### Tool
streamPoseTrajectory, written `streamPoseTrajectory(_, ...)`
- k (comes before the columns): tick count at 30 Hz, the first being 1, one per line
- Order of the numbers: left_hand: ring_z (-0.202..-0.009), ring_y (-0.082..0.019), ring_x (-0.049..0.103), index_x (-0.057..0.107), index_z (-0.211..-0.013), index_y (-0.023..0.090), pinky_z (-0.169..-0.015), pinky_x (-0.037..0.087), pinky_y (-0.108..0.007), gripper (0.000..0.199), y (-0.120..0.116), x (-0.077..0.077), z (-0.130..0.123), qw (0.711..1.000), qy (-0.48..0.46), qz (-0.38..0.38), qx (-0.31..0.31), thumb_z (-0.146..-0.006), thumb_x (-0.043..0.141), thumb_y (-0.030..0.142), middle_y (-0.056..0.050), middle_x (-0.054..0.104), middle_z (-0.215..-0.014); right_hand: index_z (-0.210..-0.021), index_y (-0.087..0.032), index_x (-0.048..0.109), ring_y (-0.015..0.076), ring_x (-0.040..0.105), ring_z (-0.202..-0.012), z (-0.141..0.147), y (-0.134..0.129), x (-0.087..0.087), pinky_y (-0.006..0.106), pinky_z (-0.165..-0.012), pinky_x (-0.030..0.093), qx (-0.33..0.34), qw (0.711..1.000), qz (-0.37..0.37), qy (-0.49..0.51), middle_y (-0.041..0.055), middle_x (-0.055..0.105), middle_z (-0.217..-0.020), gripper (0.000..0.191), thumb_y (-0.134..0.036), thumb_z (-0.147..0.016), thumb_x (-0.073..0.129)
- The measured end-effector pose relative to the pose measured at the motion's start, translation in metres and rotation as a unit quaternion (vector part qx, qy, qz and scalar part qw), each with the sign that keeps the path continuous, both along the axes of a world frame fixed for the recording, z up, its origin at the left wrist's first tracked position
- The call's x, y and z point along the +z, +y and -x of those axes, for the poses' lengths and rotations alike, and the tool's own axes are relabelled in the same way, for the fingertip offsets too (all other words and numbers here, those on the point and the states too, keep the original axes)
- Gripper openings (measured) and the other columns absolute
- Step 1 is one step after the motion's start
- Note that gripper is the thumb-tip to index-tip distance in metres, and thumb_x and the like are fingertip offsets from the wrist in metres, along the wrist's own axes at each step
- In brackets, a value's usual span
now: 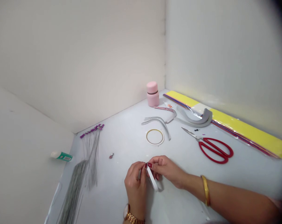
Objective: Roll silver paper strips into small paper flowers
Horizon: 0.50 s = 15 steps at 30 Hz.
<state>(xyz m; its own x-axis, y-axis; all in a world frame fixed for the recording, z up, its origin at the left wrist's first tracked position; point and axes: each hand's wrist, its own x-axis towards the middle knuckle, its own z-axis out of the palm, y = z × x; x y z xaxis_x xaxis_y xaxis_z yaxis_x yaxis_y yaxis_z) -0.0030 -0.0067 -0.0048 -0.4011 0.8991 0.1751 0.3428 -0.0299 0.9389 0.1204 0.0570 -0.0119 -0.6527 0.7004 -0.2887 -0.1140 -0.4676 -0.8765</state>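
White strip [152, 179], tip hidden by fingers [155, 168]

Left hand [136, 175], right hand [167, 169] pinch white strip [152, 179]; red-handled scissors [215, 151] at right, wire bundle [73, 189] at left.

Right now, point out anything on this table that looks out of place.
The green-and-white tube appears to jut past the left edge of the table, an odd, precarious spot. Small loose scraps lie near the red-handled scissors.

Whitish table [127, 137]: pink jar [153, 99], red-handled scissors [200, 141], white ring [154, 144], grey strips [165, 127], wire bundle [73, 186], yellow pack [236, 126].
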Motion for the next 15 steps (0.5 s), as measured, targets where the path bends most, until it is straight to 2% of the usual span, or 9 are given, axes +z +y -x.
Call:
streamPoseTrajectory(8, -0.087, -0.025, 0.060, 0.072, -0.083, 0.024, -0.082, 0.043, -0.036, 0.016, 0.0010, -0.0006, 0.0022, 0.999, 0.002, -0.001, -0.038, -0.072, 0.061, 0.020, -0.009, 0.069, -0.089, -0.071, -0.012, 0.061, 0.0063, 0.045, -0.041, -0.0006, 0.0037, -0.0006, 0.018, -0.044, 0.034, -0.022, 1.000, 0.001, -0.004, -0.0034, 0.056, -0.049, 0.035, -0.047, -0.066, 0.064)
streamPoseTrajectory(15, -0.076, -0.021, 0.063, 0.068, -0.088, 0.017, -0.070, 0.050, -0.032, 0.017, 0.0048, -0.0086, 0.0027, 0.996, -0.072, 0.036, -0.037, -0.077, 0.057, 0.023, -0.009, 0.068, -0.085, -0.074, -0.012, 0.061, 0.0086, 0.051, -0.046, -0.0024, 0.0056, -0.0008, 0.019, -0.047, 0.035, 0.000, 1.000, -0.003, -0.002, 0.0006, 0.063, -0.057, 0.034, -0.045, -0.066, 0.065)
